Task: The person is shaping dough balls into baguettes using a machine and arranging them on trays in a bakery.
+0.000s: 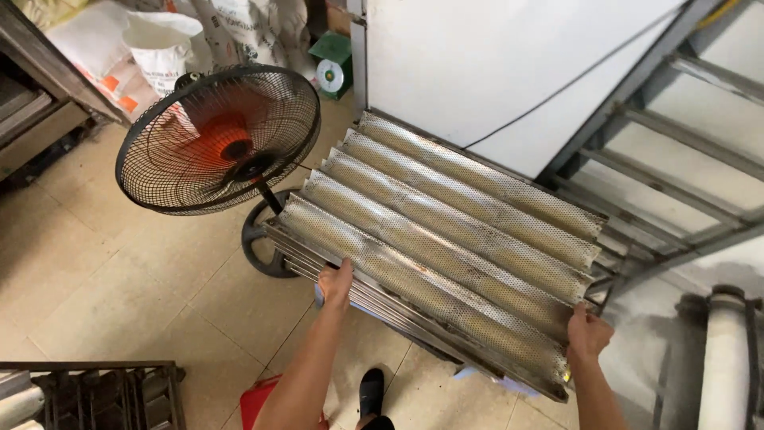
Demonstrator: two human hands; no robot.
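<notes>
- The perforated baking tray (446, 239) is a long metal sheet pressed into five parallel, rounded channels, dull silver with a brownish tint along the troughs and fine holes all over.
- It lies on top of a stack of like trays, whose thin metal edges show beneath its near side.
- The left hand (336, 283) is clamped on the tray's near long edge towards its left end, fingers curled over the rim.
- The right hand (589, 333) is closed on the same tray at its near right corner.
- Just left of the tray stands a black-caged floor fan (219, 139) with orange blades, its round base partly tucked under the tray's left end.
- Right of the tray is a grey metal rack (684, 159).
- Behind the tray is a white panel (493, 64).
- Below the tray lies beige tiled floor (103, 271).
</notes>
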